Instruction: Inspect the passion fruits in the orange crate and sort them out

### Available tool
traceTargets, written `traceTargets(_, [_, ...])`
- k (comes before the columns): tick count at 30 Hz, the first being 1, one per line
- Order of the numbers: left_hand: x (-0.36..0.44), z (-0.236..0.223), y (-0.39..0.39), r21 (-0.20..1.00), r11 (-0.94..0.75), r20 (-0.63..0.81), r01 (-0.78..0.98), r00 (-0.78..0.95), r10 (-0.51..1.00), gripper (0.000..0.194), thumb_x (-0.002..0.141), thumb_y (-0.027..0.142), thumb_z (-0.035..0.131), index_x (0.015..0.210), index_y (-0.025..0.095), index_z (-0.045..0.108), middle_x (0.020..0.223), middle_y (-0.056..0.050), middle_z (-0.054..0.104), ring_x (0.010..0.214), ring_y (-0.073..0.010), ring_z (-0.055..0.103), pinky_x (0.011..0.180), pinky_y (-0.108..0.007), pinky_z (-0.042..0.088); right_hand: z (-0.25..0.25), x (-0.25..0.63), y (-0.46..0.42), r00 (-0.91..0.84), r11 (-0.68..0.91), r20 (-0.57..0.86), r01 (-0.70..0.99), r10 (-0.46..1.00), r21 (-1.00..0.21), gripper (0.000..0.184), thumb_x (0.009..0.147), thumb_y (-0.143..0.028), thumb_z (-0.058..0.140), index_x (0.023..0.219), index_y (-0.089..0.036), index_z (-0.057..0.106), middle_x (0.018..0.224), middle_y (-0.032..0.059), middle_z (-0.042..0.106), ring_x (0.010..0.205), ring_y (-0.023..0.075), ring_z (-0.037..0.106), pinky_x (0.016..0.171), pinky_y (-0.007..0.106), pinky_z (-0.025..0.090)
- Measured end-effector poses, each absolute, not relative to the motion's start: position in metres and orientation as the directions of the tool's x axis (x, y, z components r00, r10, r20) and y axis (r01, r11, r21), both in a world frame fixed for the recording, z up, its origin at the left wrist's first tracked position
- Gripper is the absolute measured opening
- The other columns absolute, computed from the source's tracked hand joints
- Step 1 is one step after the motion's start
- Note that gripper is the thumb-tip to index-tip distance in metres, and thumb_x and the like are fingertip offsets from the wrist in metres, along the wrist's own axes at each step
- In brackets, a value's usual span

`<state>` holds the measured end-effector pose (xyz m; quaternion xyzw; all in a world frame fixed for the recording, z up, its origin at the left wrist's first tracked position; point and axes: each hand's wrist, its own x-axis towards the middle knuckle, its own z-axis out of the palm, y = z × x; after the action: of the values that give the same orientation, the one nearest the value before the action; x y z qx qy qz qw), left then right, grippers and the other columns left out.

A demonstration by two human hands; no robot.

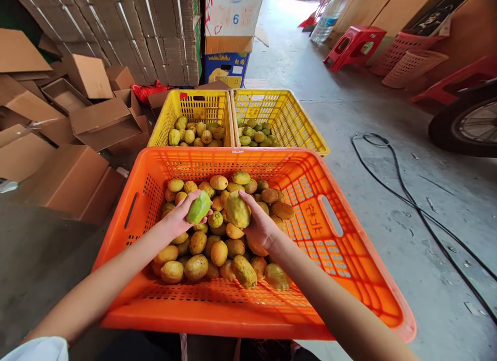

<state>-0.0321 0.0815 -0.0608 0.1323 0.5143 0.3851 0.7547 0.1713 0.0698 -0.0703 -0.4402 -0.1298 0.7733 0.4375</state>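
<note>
My left hand is closed around a smooth green fruit, oval and about palm-sized. Close beside it, my right hand grips a larger yellow-green fruit with a lumpy skin. Both hands are above the orange plastic crate, whose floor is strewn with a heap of yellow and brownish oval fruits. The exact kind of fruit cannot be made out. My fingertips are partly hidden behind the held fruits.
Beyond the orange crate stand two yellow crates, the left with yellowish fruits, the right with greener ones. Cardboard boxes are piled at left. A black cable, a red stool and a wheel are on the right.
</note>
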Motion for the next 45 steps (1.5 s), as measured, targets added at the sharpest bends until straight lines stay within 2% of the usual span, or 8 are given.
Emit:
traceTargets(6, [-0.027,-0.055,0.075,0.587,0.645,-0.658,-0.49,0.175,0.732,0.003,0.092,0.014,0.071,0.093,0.014,0.068,0.087,-0.008,0.074,0.074,-0.0178,0.071,0.066,-0.028,0.06,-0.072,0.172,0.068,-0.196,-0.575,-0.584,-0.575,0.788,-0.582,0.029,0.079,-0.033,0.089,0.097,-0.027,0.067,0.094,0.0013,0.077,0.083,0.0207,0.076,0.074,0.033,0.066])
traceTargets(13, [-0.026,-0.056,0.082,0.533,0.615,-0.753,-0.581,0.006,0.658,0.008,0.095,0.023,0.068,0.091,0.017,0.065,0.08,-0.004,0.071,0.064,-0.0159,0.067,0.061,-0.029,0.062,-0.07,0.178,0.074,-0.208,-0.605,-0.626,-0.594,0.752,-0.53,0.025,0.092,-0.048,0.071,0.096,-0.023,0.069,0.09,0.0048,0.079,0.081,0.0204,0.075,0.062,0.028,0.059])
traceTargets(20, [-0.027,-0.053,0.084,0.424,0.7,-0.791,-0.575,0.141,0.595,0.026,0.106,0.034,0.052,0.108,0.014,0.068,0.083,-0.012,0.075,0.067,-0.0226,0.073,0.056,-0.031,0.061,-0.075,0.176,0.074,-0.28,-0.635,-0.595,-0.544,0.754,-0.548,0.041,0.097,-0.06,0.064,0.088,-0.021,0.07,0.079,0.0065,0.077,0.055,0.0149,0.063,0.05,0.024,0.05])
traceTargets(25, [-0.027,-0.054,0.082,0.401,0.7,-0.781,-0.591,0.179,0.599,0.041,0.11,0.04,0.044,0.13,0.011,0.066,0.098,-0.019,0.079,0.077,-0.0266,0.077,0.055,-0.031,0.061,-0.083,0.178,0.076,-0.299,-0.612,-0.552,-0.56,0.778,-0.559,0.035,0.098,-0.055,0.067,0.098,-0.02,0.074,0.092,0.0081,0.08,0.073,0.0194,0.074,0.057,0.026,0.056])
traceTargets(30, [-0.029,-0.053,0.084,0.45,0.688,-0.756,-0.569,0.167,0.633,0.047,0.111,0.039,0.036,0.129,0.011,0.068,0.104,-0.021,0.079,0.083,-0.028,0.078,0.046,-0.025,0.053,-0.085,0.177,0.078,-0.308,-0.604,-0.538,-0.579,0.784,-0.548,0.026,0.097,-0.046,0.07,0.102,-0.021,0.074,0.102,0.0076,0.081,0.095,0.0244,0.078,0.079,0.035,0.064])
traceTargets(34, [-0.029,-0.054,0.086,0.486,0.668,-0.729,-0.564,0.159,0.665,0.046,0.111,0.044,0.039,0.114,0.012,0.072,0.097,-0.017,0.079,0.078,-0.0262,0.077,0.051,-0.028,0.057,-0.081,0.174,0.077,-0.322,-0.601,-0.529,-0.6,0.785,-0.527,0.027,0.099,-0.046,0.068,0.106,-0.021,0.073,0.11,0.0087,0.081,0.102,0.0246,0.077,0.087,0.038,0.064])
traceTargets(40, [-0.034,-0.061,0.081,0.575,0.577,-0.597,-0.58,0.185,0.781,0.017,0.093,0.028,0.074,0.102,0.014,0.072,0.1,-0.011,0.078,0.085,-0.0222,0.077,0.081,-0.035,0.066,-0.074,0.175,0.074,-0.225,-0.561,-0.542,-0.566,0.81,-0.604,0.026,0.095,-0.048,0.071,0.105,-0.025,0.071,0.092,0.003,0.079,0.075,0.0192,0.075,0.063,0.028,0.059])
traceTargets(45, [-0.033,-0.059,0.08,0.547,0.576,-0.615,-0.607,0.175,0.769,0.013,0.093,0.022,0.068,0.101,0.013,0.071,0.097,-0.012,0.077,0.087,-0.0215,0.075,0.087,-0.038,0.066,-0.069,0.179,0.074,-0.154,-0.552,-0.58,-0.567,0.8,-0.611,0.019,0.093,-0.038,0.074,0.105,-0.025,0.069,0.089,0.0012,0.078,0.067,0.0156,0.072,0.056,0.024,0.056])
